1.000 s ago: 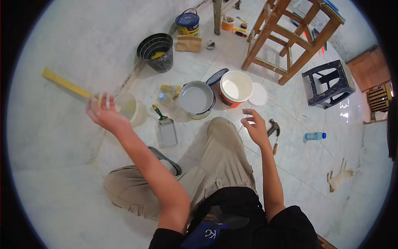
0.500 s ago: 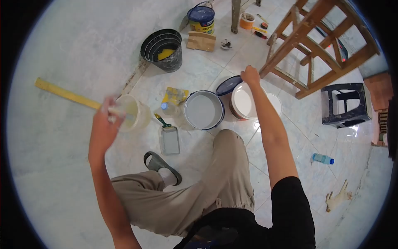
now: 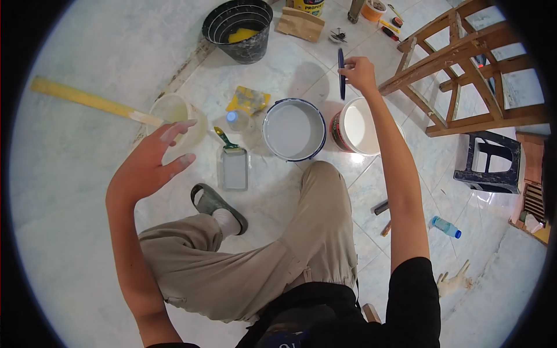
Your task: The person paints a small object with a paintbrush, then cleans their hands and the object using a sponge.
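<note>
My right hand [image 3: 358, 72] grips a dark blue lid [image 3: 341, 78] by its edge, held edge-on to my view beyond a white paint bucket [image 3: 357, 129]. Left of that bucket stands an open can of light grey paint [image 3: 294, 130]. My left hand [image 3: 145, 165] is open, thumb and fingers apart, with pale paint on the fingertips. It hovers by a translucent bucket [image 3: 196, 124], across whose rim a yellow stick [image 3: 87, 97] leans. A green-handled brush [image 3: 227, 141] lies at the head of a small grey paint tray [image 3: 234, 169].
A black bucket [image 3: 246, 49] holds something yellow. Near it are a cardboard piece [image 3: 300, 24], a yellow packet [image 3: 248, 100] and a clear bottle [image 3: 239, 123]. On the right are a wooden frame [image 3: 464, 58], a dark stool [image 3: 490, 162], a water bottle [image 3: 445, 227] and a glove [image 3: 455, 283].
My right hand has lifted the lid from beside the grey paint can and turned it edge-on. My left hand has drawn back from the yellow stick and spread its fingers. The view has shifted.
</note>
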Motion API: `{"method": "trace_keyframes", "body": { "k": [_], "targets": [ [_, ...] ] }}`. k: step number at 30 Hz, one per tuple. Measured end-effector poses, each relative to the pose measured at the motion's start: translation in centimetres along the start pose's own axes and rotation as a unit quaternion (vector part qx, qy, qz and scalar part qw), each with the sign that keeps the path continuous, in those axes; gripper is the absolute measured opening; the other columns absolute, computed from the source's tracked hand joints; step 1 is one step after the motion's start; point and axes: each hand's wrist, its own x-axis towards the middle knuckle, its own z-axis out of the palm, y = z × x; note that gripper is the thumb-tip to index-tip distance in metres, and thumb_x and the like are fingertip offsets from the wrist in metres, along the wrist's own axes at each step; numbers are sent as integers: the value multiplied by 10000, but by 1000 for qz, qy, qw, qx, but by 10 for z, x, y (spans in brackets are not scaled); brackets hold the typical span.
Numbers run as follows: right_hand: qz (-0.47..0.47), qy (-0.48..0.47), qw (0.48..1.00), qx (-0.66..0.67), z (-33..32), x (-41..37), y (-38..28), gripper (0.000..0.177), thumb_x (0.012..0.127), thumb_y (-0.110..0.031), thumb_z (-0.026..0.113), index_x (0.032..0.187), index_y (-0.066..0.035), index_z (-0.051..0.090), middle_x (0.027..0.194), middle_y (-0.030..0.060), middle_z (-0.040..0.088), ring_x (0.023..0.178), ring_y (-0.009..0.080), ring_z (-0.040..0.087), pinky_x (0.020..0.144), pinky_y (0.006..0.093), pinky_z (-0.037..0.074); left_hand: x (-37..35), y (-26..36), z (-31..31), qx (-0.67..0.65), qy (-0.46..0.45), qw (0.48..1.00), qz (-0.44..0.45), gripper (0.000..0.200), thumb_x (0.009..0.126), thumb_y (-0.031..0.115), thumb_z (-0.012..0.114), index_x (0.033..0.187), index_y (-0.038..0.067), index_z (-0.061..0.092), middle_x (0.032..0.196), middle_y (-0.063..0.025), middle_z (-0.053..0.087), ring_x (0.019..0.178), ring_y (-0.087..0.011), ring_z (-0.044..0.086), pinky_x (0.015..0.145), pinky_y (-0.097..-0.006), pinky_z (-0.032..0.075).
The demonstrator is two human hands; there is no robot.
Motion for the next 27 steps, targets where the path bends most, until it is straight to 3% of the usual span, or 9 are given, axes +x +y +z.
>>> {"method": "trace_keyframes", "body": {
  "k": [1,6,8,10,13,18,21,27],
  "targets": [
    [-70,12,993,-95,-18,-22,-40,301,731,-149,791,992,-5,747,952,209,723,848,346,710,776,408,566,-3,3,1,4,-4,1000,-6,595,922,239,693,1470,148,481,1333,-107,591,1085,-283,571,969,-394,482],
    [-196,6,967,-161,-29,-101,-117,178,833,-108,670,988,-20,657,970,157,667,976,343,644,799,473,532,-21,10,6,6,6,1000,12,586,933,262,693,1471,150,488,1356,-122,585,1117,-297,576,987,-394,480],
    [-235,-5,950,-206,-20,-139,-136,192,828,-49,629,1019,-34,643,1006,153,633,1009,340,621,737,480,555,-30,15,7,-2,6,1000,16,581,939,265,688,1472,149,487,1369,-131,581,1139,-304,579,999,-393,479],
    [-328,-23,908,-260,-9,-176,-143,141,840,-45,585,973,-18,623,958,112,629,1007,292,622,655,379,598,-36,9,9,19,12,999,31,578,944,275,682,1471,142,487,1386,-138,573,1156,-311,579,1013,-391,476],
    [-386,-56,866,-312,11,-220,-148,109,811,-67,621,909,-19,619,937,90,613,994,250,624,566,319,591,-44,7,7,29,20,998,46,572,948,276,676,1466,125,488,1391,-148,569,1171,-310,577,1029,-388,471],
    [-412,-87,857,-297,32,-245,-149,103,789,-84,643,871,-24,626,952,87,619,1019,241,620,571,307,591,-49,2,8,22,38,996,79,554,948,264,669,1450,100,500,1379,-153,576,1198,-301,571,1044,-387,461],
    [-396,-44,878,-265,21,-243,-166,117,790,-73,634,893,-20,640,939,84,621,1013,239,619,583,295,591,-52,8,6,35,43,996,71,548,947,264,664,1444,96,504,1375,-156,578,1223,-310,564,1054,-388,449],
    [-310,73,944,-82,-24,-246,-214,210,773,-50,704,979,-7,691,905,109,616,839,264,633,639,372,553,-53,14,4,40,36,997,47,539,948,279,662,1436,107,511,1381,-157,574,1256,-329,553,1070,-391,433]
  ]
}}
